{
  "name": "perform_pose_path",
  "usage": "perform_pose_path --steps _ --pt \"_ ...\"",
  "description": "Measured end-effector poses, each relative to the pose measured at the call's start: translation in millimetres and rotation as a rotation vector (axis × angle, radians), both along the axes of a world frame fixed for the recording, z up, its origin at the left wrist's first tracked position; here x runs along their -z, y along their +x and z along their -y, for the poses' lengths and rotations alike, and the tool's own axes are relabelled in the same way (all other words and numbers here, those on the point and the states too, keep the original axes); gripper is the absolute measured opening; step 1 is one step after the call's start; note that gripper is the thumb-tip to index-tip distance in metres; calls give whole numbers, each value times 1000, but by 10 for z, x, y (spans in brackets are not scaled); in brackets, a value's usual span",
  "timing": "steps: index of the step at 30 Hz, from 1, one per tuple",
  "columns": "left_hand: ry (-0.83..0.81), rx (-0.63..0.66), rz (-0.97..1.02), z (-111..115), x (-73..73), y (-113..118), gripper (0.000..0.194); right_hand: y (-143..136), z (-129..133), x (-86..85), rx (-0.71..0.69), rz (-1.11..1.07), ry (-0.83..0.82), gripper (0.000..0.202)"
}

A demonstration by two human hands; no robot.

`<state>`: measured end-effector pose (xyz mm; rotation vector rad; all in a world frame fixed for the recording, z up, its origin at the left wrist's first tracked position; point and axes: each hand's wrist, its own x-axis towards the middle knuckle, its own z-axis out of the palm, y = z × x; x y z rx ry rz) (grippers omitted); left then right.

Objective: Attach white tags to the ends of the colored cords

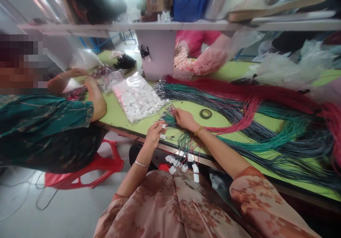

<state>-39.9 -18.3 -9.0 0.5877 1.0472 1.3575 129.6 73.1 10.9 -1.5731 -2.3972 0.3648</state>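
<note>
Left hand [155, 134] pinches 1 small, white, blocky connector [163, 126]. Right hand [184, 119] is at thin red wires [239, 126] with silvery tips; whether it clamps any cannot be told.

Room around tape roll [201, 114], wires [239, 90] beyond and rightward, bag [138, 97] blocking left

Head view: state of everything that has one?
Left hand: pinching a white connector
Right hand: at wire tips, grip unclear
Wired connectors: hanging past table edge
Clear bag: filled, lying down; seal unclear
Tape roll: flat
Red stool: upright, occupied
Blue bin: shelved, contents hidden
</note>
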Motion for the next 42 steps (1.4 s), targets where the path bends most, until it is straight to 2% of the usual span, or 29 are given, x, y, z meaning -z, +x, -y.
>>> perform_pose_path --steps 3,6,10,13,19,25,34,38,42 --pt "13 -20 47 2 11 6 38 -15 4 -18 -22 -198 13 24" --pt "14 -39 88 -11 18 18 33 -130 1 -89 -128 -487 0 17" --pt "27 -62 131 -20 32 32 31 -327 37 -237 -239 -838 -140 18" --pt "66 -79 167 -18 51 40 28 -370 112 -294 -256 -953 -255 20" --pt "100 -105 249 -22 90 57 19 -230 275 -125 -191 -866 -357 19" --pt "100 -96 256 -19 84 94 16 -156 360 16 -177 -783 -305 16" --pt "149 -141 143 8 51 131 27 -182 448 -1 -136 -606 -171 18" --pt "139 -190 54 24 72 195 26 -188 533 -54 -247 -463 -16 17" --pt "112 -220 84 13 82 274 24 -143 551 -120 -340 -325 87 17"
